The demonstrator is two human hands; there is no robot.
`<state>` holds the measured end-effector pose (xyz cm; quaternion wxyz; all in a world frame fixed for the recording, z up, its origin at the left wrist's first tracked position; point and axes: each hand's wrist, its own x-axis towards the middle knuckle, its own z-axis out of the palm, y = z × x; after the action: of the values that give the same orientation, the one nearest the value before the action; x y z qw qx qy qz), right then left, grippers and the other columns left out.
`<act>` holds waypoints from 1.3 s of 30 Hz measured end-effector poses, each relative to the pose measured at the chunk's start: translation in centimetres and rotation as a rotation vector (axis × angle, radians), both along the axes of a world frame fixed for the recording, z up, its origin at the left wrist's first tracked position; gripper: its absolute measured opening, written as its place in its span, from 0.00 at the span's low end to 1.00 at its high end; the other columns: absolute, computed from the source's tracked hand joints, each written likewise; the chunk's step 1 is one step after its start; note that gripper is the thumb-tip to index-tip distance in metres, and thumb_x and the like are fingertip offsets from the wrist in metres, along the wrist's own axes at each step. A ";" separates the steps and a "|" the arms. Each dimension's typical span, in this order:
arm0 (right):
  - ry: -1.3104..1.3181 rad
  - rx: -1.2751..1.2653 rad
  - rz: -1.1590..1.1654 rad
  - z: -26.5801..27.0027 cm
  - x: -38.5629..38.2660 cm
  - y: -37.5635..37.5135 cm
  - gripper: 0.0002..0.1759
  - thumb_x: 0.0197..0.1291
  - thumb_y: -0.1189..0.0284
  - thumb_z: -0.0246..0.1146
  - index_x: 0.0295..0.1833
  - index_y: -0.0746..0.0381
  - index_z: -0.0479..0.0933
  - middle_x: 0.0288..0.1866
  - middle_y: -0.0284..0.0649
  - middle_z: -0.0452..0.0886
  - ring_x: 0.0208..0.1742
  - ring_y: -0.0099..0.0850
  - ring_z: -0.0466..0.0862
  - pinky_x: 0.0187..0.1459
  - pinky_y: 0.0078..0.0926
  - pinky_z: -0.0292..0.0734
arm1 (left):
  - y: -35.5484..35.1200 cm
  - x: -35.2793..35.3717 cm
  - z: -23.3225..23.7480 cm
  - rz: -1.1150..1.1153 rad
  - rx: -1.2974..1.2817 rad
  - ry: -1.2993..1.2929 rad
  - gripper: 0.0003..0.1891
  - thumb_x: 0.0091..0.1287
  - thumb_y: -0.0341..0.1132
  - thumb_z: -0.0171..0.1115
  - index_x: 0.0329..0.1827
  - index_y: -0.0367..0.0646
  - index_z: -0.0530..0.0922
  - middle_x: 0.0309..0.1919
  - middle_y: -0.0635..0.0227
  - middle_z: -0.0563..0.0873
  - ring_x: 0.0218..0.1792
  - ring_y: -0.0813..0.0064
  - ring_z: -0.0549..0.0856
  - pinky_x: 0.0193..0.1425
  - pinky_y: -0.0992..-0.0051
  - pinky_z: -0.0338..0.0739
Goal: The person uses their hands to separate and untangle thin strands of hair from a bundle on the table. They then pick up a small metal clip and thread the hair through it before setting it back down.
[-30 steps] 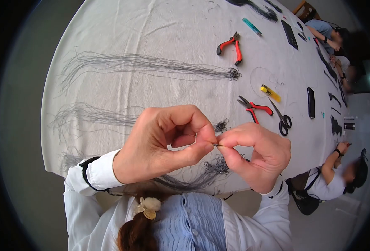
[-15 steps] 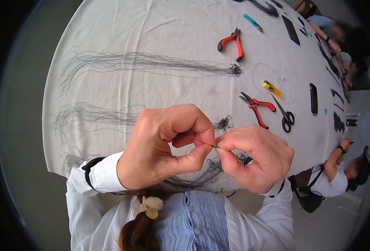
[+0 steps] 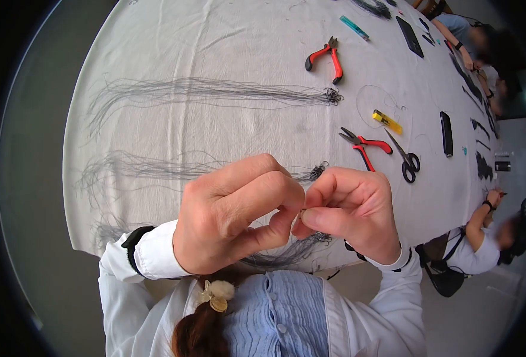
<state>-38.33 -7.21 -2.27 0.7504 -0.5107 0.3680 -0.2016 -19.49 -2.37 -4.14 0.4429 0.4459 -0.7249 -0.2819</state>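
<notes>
Pinching tiny, mostly hidden metal piece (image 3: 302, 210) | left hand (image 3: 233, 220), right hand (image 3: 352, 208): grips closed on it

1. A person's left hand (image 3: 233, 220) and right hand (image 3: 349, 208) meet fingertip to fingertip over a white table (image 3: 245, 35), pinching a tiny item (image 3: 302, 210) too small to identify.
2. Thin dark strands (image 3: 215, 89) lie in bundles across the cloth.
3. Red pliers (image 3: 336, 66), a second pair (image 3: 367, 143), scissors (image 3: 405, 159) and a yellow cutter (image 3: 388, 122) lie to the right.
4. A co-worker (image 3: 471, 250) sits at the table's right edge.
</notes>
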 end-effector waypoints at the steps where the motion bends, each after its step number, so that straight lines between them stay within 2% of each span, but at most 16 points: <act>1: -0.037 0.118 0.038 0.1 -0.1 -0.2 0.04 0.56 0.80 0.61 0.36 0.70 0.76 0.29 0.39 0.82 0.33 0.21 0.83 0.37 0.16 0.79 | -0.1 -0.1 -0.3 -0.002 -0.080 -0.017 0.09 0.47 0.20 0.64 0.30 0.40 0.77 0.26 0.70 0.78 0.22 0.81 0.75 0.23 0.81 0.68; 3: -0.070 0.192 0.058 0.0 -0.3 -0.6 0.04 0.57 0.80 0.60 0.37 0.71 0.76 0.29 0.39 0.82 0.33 0.21 0.83 0.38 0.16 0.79 | -0.1 -0.1 -0.3 -0.005 -0.161 -0.035 0.09 0.47 0.20 0.64 0.30 0.40 0.77 0.26 0.69 0.78 0.22 0.81 0.75 0.23 0.81 0.69; 5: -0.104 0.264 0.082 0.0 -0.3 -0.6 0.04 0.58 0.80 0.59 0.38 0.71 0.75 0.29 0.40 0.82 0.34 0.21 0.83 0.39 0.17 0.79 | -0.1 0.1 0.3 -0.036 -0.032 0.003 0.08 0.50 0.20 0.64 0.31 0.39 0.76 0.27 0.70 0.78 0.24 0.83 0.77 0.26 0.83 0.70; 6: -0.097 0.185 0.016 0.0 -0.3 -0.3 0.04 0.57 0.80 0.60 0.37 0.70 0.76 0.30 0.39 0.82 0.34 0.22 0.83 0.38 0.17 0.80 | -0.1 0.3 0.6 -0.035 -0.035 0.002 0.08 0.50 0.20 0.64 0.31 0.39 0.76 0.27 0.70 0.78 0.24 0.83 0.77 0.26 0.83 0.70; 8: -0.090 0.106 -0.048 0.0 -0.3 0.0 0.04 0.57 0.80 0.61 0.37 0.70 0.76 0.30 0.39 0.82 0.34 0.22 0.84 0.38 0.18 0.80 | -0.3 0.7 1.0 -0.077 0.393 0.215 0.06 0.54 0.21 0.63 0.33 0.38 0.75 0.28 0.71 0.78 0.27 0.86 0.77 0.30 0.85 0.70; 9: -0.055 -0.093 -0.068 -0.1 -0.3 0.2 0.03 0.56 0.80 0.62 0.36 0.70 0.77 0.30 0.39 0.82 0.34 0.22 0.84 0.38 0.18 0.80 | -0.2 0.7 1.0 -0.089 0.590 0.343 0.05 0.58 0.23 0.63 0.34 0.36 0.75 0.30 0.71 0.78 0.30 0.88 0.75 0.34 0.87 0.69; 10: -0.018 -0.291 -0.089 -0.2 -0.3 0.3 0.03 0.55 0.81 0.63 0.35 0.69 0.77 0.30 0.38 0.83 0.33 0.22 0.84 0.38 0.18 0.81 | -0.3 0.7 1.0 -0.089 0.590 0.344 0.05 0.58 0.23 0.63 0.34 0.36 0.75 0.30 0.71 0.78 0.30 0.88 0.75 0.34 0.87 0.69; 11: -0.017 -0.289 -0.088 -0.3 -0.4 0.3 0.03 0.55 0.81 0.63 0.35 0.69 0.77 0.30 0.38 0.83 0.33 0.22 0.84 0.38 0.18 0.81 | -0.3 0.6 1.0 -0.124 0.650 0.476 0.05 0.58 0.23 0.63 0.34 0.36 0.75 0.30 0.72 0.78 0.30 0.88 0.75 0.35 0.87 0.69; 12: 0.002 -0.399 -0.092 -0.3 -0.4 0.3 0.03 0.54 0.81 0.64 0.34 0.69 0.78 0.29 0.38 0.83 0.32 0.22 0.84 0.37 0.18 0.81 | -0.3 0.5 0.9 -0.159 0.708 0.610 0.05 0.59 0.24 0.63 0.34 0.36 0.75 0.30 0.72 0.78 0.31 0.88 0.74 0.36 0.87 0.69; 15: 0.033 -0.564 -0.107 -0.5 -0.3 0.3 0.02 0.53 0.82 0.65 0.33 0.68 0.79 0.29 0.37 0.83 0.31 0.21 0.84 0.37 0.17 0.80 | -0.4 0.7 1.1 -0.150 0.821 0.649 0.04 0.59 0.24 0.63 0.35 0.36 0.75 0.30 0.73 0.78 0.32 0.88 0.75 0.37 0.87 0.69; 20: 0.045 -0.641 -0.124 -0.7 -0.2 0.2 0.02 0.52 0.83 0.65 0.33 0.68 0.79 0.28 0.37 0.83 0.30 0.21 0.83 0.36 0.17 0.80 | -0.5 0.7 1.1 -0.144 0.854 0.699 0.04 0.59 0.25 0.63 0.34 0.36 0.75 0.30 0.73 0.78 0.31 0.88 0.74 0.36 0.86 0.69; 25: 0.085 -0.834 -0.107 -0.9 -0.2 0.2 0.07 0.46 0.86 0.65 0.32 0.65 0.80 0.27 0.38 0.83 0.27 0.23 0.84 0.30 0.17 0.77 | -0.7 1.1 1.4 -0.139 0.869 0.657 0.04 0.59 0.24 0.62 0.33 0.36 0.76 0.29 0.73 0.78 0.30 0.88 0.73 0.36 0.86 0.69; 28: 0.132 -0.935 -0.129 -0.8 -0.2 0.2 0.09 0.42 0.86 0.65 0.32 0.64 0.80 0.27 0.37 0.83 0.27 0.25 0.83 0.28 0.17 0.76 | -0.6 1.0 1.1 -0.137 0.810 0.603 0.03 0.59 0.24 0.62 0.33 0.36 0.76 0.28 0.73 0.78 0.30 0.88 0.74 0.36 0.86 0.69; 31: 0.166 -1.013 -0.135 -0.6 -0.1 0.3 0.11 0.39 0.87 0.66 0.31 0.64 0.79 0.27 0.37 0.82 0.26 0.26 0.83 0.26 0.17 0.76 | -0.5 0.6 1.0 -0.129 0.737 0.673 0.04 0.60 0.25 0.63 0.34 0.35 0.77 0.29 0.72 0.79 0.31 0.88 0.75 0.36 0.85 0.70; 33: 0.165 -1.063 -0.115 -0.7 -0.1 0.3 0.12 0.37 0.87 0.66 0.31 0.64 0.79 0.27 0.37 0.82 0.27 0.27 0.83 0.26 0.18 0.76 | -0.6 0.8 0.8 -0.160 0.761 0.566 0.04 0.61 0.26 0.63 0.34 0.34 0.77 0.30 0.71 0.80 0.33 0.87 0.75 0.37 0.85 0.71; 39: 0.120 -1.281 -0.097 -1.2 0.1 0.1 0.15 0.33 0.88 0.67 0.32 0.65 0.79 0.27 0.38 0.81 0.28 0.31 0.83 0.26 0.20 0.78 | -0.6 0.9 0.7 -0.175 0.819 0.587 0.04 0.63 0.27 0.62 0.35 0.34 0.77 0.30 0.71 0.80 0.33 0.87 0.75 0.37 0.86 0.70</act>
<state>-38.18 -7.13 -3.50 0.2650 -0.8506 0.2387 -0.3864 -18.60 -2.93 -3.43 0.3914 0.4225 -0.4349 -0.6922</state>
